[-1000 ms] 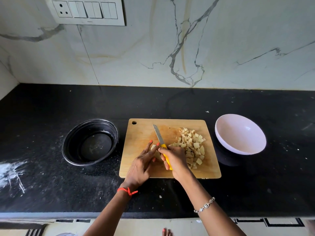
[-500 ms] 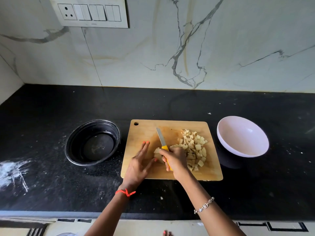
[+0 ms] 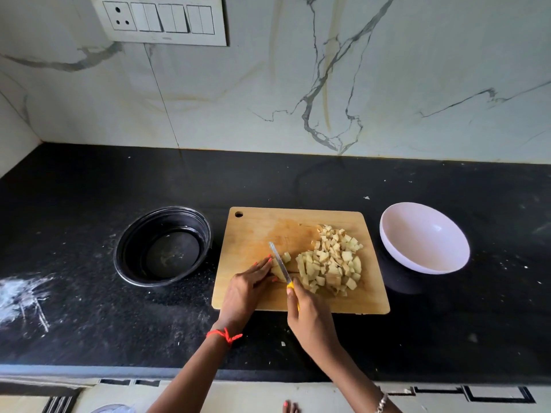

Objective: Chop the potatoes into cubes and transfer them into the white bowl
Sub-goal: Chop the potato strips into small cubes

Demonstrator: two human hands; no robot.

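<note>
A wooden board (image 3: 253,231) lies on the black desk (image 3: 89,323). The left hand (image 3: 247,289) has its fingers (image 3: 262,267) laid almost straight on a potato piece (image 3: 278,272), pressing it down on the board. The right hand (image 3: 311,317) has its fingers curled round the yellow handle of the knife (image 3: 278,260), and the hand hides most of the handle. The blade seems to rest on the potato piece, just beside the left fingertips. A heap of potato cubes (image 3: 334,263) sits on the board, right of the blade. The white bowl (image 3: 423,239) stands just right of the board, and a black bowl (image 3: 162,245) stands to its left
</note>
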